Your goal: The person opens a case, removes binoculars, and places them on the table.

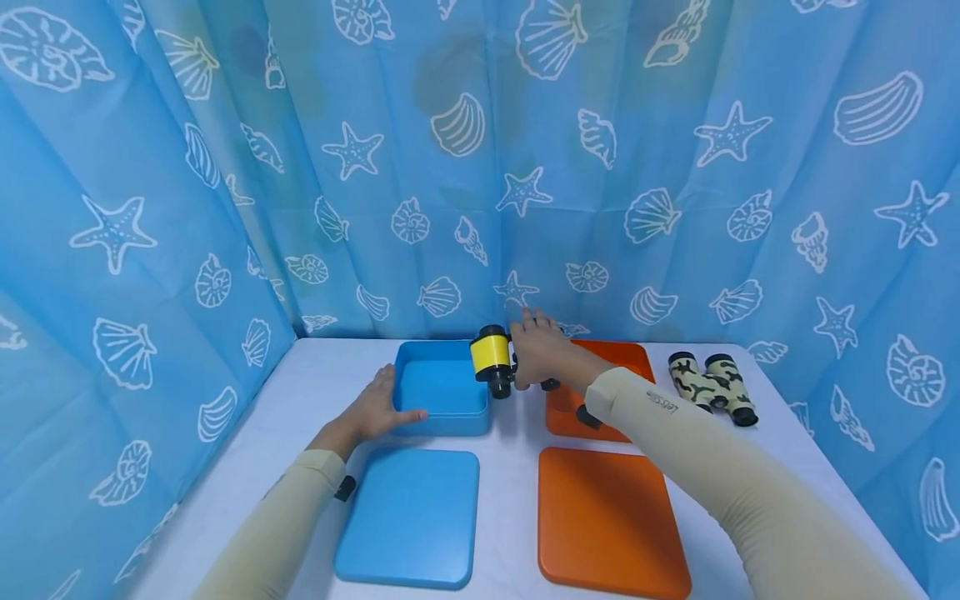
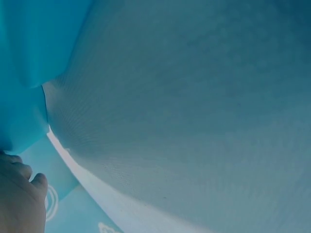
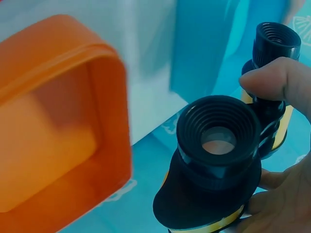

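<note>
My right hand (image 1: 542,354) grips a pair of black and yellow binoculars (image 1: 492,354) in the air between the two boxes. In the right wrist view the thumb lies over the middle of the binoculars (image 3: 218,145), with fingers curled on the far side and both eyepieces showing. At the left side of an open blue box (image 1: 441,426), my left hand (image 1: 375,406) spreads its thumb along the front and its fingers along the left wall. The left wrist view catches only part of that hand (image 2: 22,199) near the blue wall.
An open orange box (image 1: 636,358) stands right of the blue one, partly behind the right forearm. A blue lid (image 1: 411,521) and an orange lid (image 1: 607,525) lie in front. Camouflage binoculars (image 1: 707,386) rest at far right. Shell-patterned curtains (image 1: 480,208) surround the white table (image 1: 300,392).
</note>
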Available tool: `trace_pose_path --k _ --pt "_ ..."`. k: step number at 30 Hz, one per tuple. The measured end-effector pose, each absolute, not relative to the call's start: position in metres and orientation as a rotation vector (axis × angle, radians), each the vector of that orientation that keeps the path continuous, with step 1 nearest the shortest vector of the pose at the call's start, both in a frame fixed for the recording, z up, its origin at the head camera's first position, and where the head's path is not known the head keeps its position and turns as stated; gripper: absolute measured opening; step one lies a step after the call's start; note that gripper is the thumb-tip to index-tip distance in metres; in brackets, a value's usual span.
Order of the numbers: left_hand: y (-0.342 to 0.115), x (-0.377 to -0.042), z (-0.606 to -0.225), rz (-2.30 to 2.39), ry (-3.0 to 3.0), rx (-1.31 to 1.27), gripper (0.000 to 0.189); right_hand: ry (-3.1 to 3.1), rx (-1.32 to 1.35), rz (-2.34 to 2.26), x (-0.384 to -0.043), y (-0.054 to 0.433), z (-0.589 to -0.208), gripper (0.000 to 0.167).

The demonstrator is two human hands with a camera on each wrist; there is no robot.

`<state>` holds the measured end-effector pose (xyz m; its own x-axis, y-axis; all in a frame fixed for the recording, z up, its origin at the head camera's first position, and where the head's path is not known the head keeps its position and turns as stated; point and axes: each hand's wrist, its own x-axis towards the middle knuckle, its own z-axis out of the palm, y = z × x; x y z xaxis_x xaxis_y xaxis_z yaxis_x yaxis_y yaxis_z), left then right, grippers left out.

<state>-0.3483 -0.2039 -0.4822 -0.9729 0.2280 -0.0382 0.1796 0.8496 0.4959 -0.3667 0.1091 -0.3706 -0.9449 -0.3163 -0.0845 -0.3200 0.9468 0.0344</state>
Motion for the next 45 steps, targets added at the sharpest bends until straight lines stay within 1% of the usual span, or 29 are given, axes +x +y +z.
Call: trace_pose_path --k 6,11,21,26,34,45 --pt "-0.205 -0.347 -0.483 0.789 2.918 0.354 0.125 2.989 -0.473 0.082 -0.358 0.134 -0.372 0.106" --pt "-0.206 -0.347 -0.483 0.796 2.929 0.353 0.126 2.989 -0.484 0.050 -0.349 0.152 -0.369 0.110" --pt "-0.204 -0.348 -0.485 0.774 2.941 0.365 0.124 2.993 -0.475 0.000 -0.332 0.186 -0.375 0.110" --pt "-0.204 -0.347 -0.484 0.770 2.948 0.365 0.123 2.997 -0.481 -0.013 -0.326 0.201 -0.380 0.103" --pt "-0.204 -0.347 -0.486 0.767 2.948 0.376 0.125 3.016 -0.545 -0.045 -0.309 0.228 -0.385 0.097" --pt "-0.202 -0.344 -0.481 0.766 2.949 0.383 0.121 3.088 -0.490 -0.054 -0.288 0.264 -0.391 0.096"
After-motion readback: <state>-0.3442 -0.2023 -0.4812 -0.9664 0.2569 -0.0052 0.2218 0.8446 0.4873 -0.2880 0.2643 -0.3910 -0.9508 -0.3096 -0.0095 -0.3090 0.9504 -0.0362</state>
